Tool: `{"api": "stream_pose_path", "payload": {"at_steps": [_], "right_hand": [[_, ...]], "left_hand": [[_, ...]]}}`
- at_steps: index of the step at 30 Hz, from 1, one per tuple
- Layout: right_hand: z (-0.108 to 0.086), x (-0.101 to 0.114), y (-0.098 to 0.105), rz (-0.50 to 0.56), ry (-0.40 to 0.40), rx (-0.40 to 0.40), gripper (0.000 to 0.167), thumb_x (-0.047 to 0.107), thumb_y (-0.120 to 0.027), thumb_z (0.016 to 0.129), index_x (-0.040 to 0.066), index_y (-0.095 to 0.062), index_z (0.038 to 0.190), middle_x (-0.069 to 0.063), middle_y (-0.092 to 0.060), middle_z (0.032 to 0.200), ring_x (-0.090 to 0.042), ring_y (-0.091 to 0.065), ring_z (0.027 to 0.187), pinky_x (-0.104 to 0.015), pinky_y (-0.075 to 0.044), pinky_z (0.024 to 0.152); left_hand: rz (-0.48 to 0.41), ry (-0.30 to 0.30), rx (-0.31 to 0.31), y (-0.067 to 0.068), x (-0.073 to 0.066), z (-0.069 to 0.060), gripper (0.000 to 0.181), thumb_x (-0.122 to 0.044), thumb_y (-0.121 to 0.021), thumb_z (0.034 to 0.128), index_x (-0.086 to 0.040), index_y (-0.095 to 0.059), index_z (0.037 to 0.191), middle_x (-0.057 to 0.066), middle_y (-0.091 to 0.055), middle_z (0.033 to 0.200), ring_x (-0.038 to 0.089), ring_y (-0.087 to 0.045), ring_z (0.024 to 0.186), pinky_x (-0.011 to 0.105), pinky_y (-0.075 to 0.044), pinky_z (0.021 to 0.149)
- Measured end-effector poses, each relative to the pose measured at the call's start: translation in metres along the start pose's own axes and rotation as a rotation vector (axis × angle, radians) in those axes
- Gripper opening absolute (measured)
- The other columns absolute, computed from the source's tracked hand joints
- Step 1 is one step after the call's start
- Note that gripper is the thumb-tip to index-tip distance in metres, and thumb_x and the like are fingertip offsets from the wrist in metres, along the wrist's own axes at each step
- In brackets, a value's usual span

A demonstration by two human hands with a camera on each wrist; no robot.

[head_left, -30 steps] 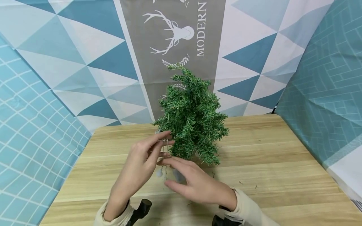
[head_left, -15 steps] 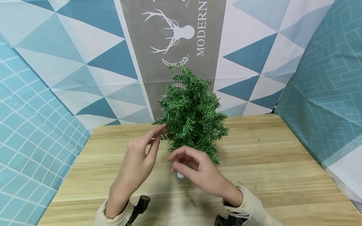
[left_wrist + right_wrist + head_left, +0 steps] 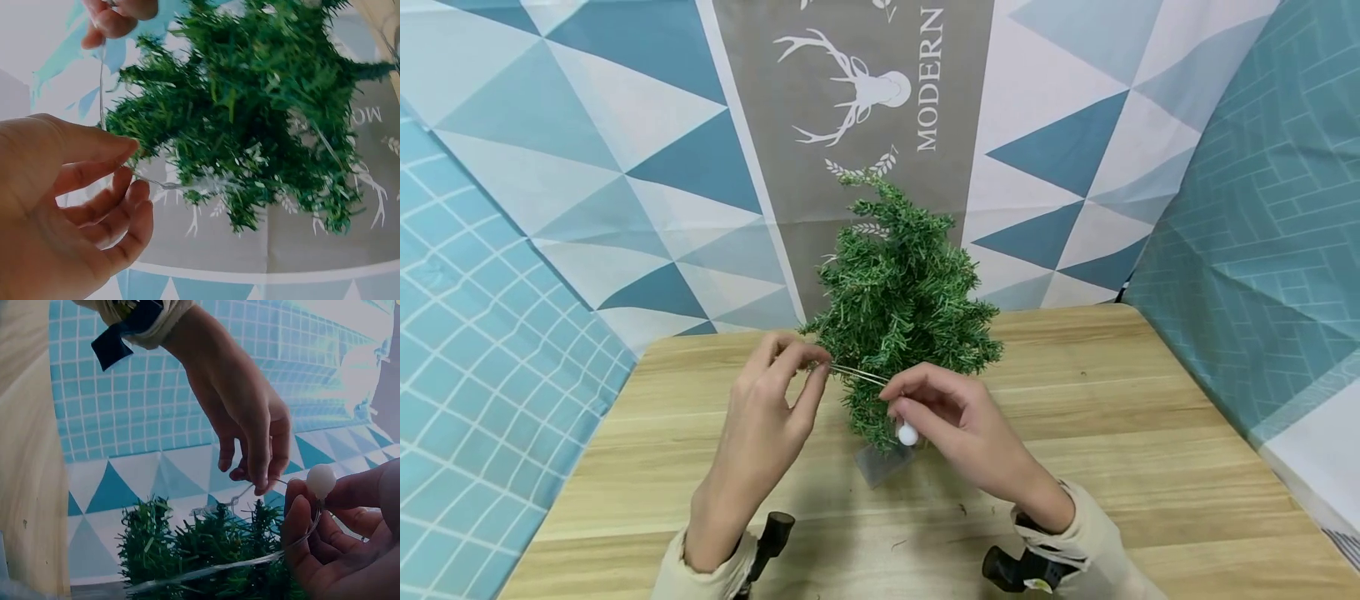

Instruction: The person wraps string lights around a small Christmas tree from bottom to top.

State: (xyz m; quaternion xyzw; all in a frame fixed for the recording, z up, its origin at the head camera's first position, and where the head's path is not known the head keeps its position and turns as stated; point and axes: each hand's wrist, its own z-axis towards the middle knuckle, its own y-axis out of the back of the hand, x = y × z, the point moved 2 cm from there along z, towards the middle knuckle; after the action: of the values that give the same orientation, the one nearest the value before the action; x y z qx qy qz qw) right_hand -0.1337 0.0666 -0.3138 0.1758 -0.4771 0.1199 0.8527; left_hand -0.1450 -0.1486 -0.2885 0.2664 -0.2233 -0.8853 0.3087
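A small green artificial Christmas tree (image 3: pixel 902 308) stands upright at the middle of the table. My left hand (image 3: pixel 771 408) is left of it, thumb and fingertips pinching the thin wire of a string of lights (image 3: pixel 857 374). That wire stretches across the tree's front to my right hand (image 3: pixel 966 429), which also pinches it. Beside the right fingertips is a round white bulb (image 3: pixel 321 481). The left wrist view shows wire running from the left fingers to a clear, snowflake-like piece (image 3: pixel 215 181) against the branches. More wire trails below the right hand in the right wrist view.
The tree's grey square base (image 3: pixel 880 465) shows beneath the branches. Wooden table (image 3: pixel 1120 467) extends to both sides, with a few dark scraps on it. Patterned cloth (image 3: pixel 1060 150) hangs close behind, and tiled-pattern cloth (image 3: pixel 482 350) lines the left side.
My right hand has moved rightward, away from the left hand, drawing the wire out straight between them. The left fingers have closed to a pinch. The white bulb has moved right with the right hand.
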Motion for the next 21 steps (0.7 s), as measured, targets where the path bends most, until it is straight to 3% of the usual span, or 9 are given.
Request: {"api": "stream_pose_path", "payload": {"at_steps": [4,7,10,14,21], "right_hand": [[0.001,-0.001,-0.006,-0.074,0.049,0.040,0.016,0.006,-0.057,0.101,0.012,-0.068,0.111,-0.005,-0.070,0.102,-0.027,-0.067,0.085,-0.030,-0.058,0.070],[0.001,-0.004,-0.011,-0.142,0.078,0.081,0.014,0.010,-0.058,0.101,0.013,-0.068,0.111,-0.003,-0.070,0.103,-0.018,-0.066,0.082,-0.029,-0.057,0.068],[0.001,-0.006,-0.014,-0.209,0.065,0.097,0.012,0.014,-0.059,0.101,0.015,-0.069,0.109,0.002,-0.069,0.101,-0.009,-0.062,0.077,-0.026,-0.055,0.065],[0.000,-0.008,-0.012,-0.274,0.058,0.076,0.012,0.014,-0.061,0.100,0.017,-0.070,0.106,0.004,-0.068,0.094,-0.006,-0.059,0.071,-0.025,-0.053,0.061],[0.001,-0.011,-0.002,-0.357,0.093,0.032,0.011,0.010,-0.062,0.099,0.014,-0.071,0.104,0.006,-0.063,0.081,-0.005,-0.054,0.062,-0.023,-0.049,0.054]], "left_hand": [[0.021,-0.024,-0.036,0.002,0.006,0.001,0.011,0.004,-0.071,0.0877,-0.004,-0.071,0.094,0.008,-0.067,0.112,0.023,-0.060,0.104,0.037,-0.050,0.086],[0.058,-0.061,-0.030,0.004,0.012,0.002,0.013,0.006,-0.073,0.0853,-0.004,-0.072,0.093,0.009,-0.072,0.108,0.025,-0.063,0.104,0.040,-0.052,0.089],[0.102,-0.102,0.016,0.004,0.016,0.001,0.015,0.007,-0.075,0.0828,-0.004,-0.073,0.091,0.007,-0.073,0.100,0.024,-0.065,0.100,0.038,-0.054,0.087],[0.112,-0.125,0.094,0.002,0.019,-0.001,0.014,0.006,-0.075,0.0829,-0.006,-0.072,0.089,0.006,-0.071,0.102,0.023,-0.065,0.101,0.035,-0.055,0.085],[0.129,-0.069,0.214,0.000,0.021,-0.002,0.009,-0.003,-0.077,0.0837,-0.008,-0.073,0.090,0.012,-0.067,0.116,0.028,-0.063,0.111,0.042,-0.056,0.086]]}}
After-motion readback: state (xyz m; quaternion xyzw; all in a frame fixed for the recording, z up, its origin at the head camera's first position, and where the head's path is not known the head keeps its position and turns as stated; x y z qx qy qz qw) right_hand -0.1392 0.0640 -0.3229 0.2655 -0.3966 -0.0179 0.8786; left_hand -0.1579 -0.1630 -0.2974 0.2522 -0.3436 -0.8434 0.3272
